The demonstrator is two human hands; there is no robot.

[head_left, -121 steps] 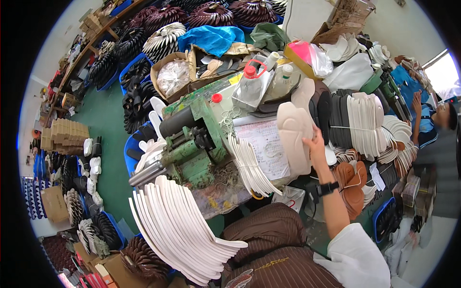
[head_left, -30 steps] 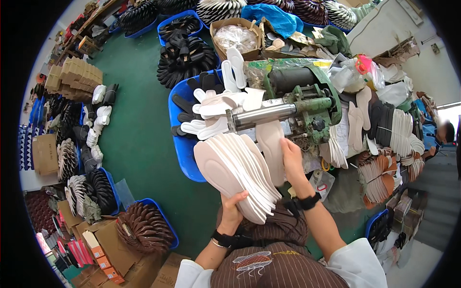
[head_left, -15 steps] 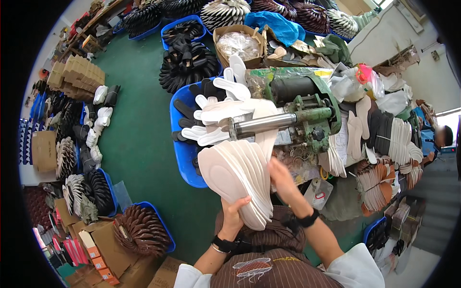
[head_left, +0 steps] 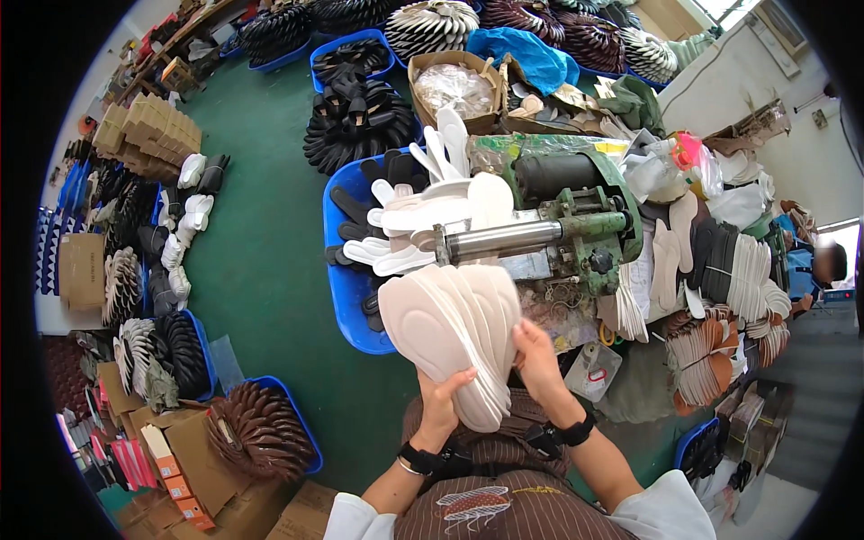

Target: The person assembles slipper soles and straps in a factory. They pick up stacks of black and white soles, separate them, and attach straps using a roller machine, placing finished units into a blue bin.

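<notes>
A fanned stack of beige insoles (head_left: 441, 328) rests in my left hand (head_left: 439, 405), its thumb pressed on the top insole and its fingers underneath. On the stack's right edge, my right hand (head_left: 536, 360) pinches the outer insole between thumb and fingers. Just beyond the stack is a green machine (head_left: 585, 238) with a shiny metal roller (head_left: 504, 236). Loose white and beige insoles (head_left: 405, 216) lie heaped at the roller's far left, over a blue tub (head_left: 346, 310) that also holds black insoles.
Bundled insoles (head_left: 747, 261) and brown ones (head_left: 697, 369) line the bench at right. A cardboard box (head_left: 454, 90) with a plastic bag stands behind the machine. At lower left, a blue tub holds a ring of brown insoles (head_left: 261, 432). A person (head_left: 814, 265) is at the far right.
The beige insole that lay across the roller beside my right hand has gone from there. My right hand has come back to grip the stack's right edge, and the stack is fanned wider.
</notes>
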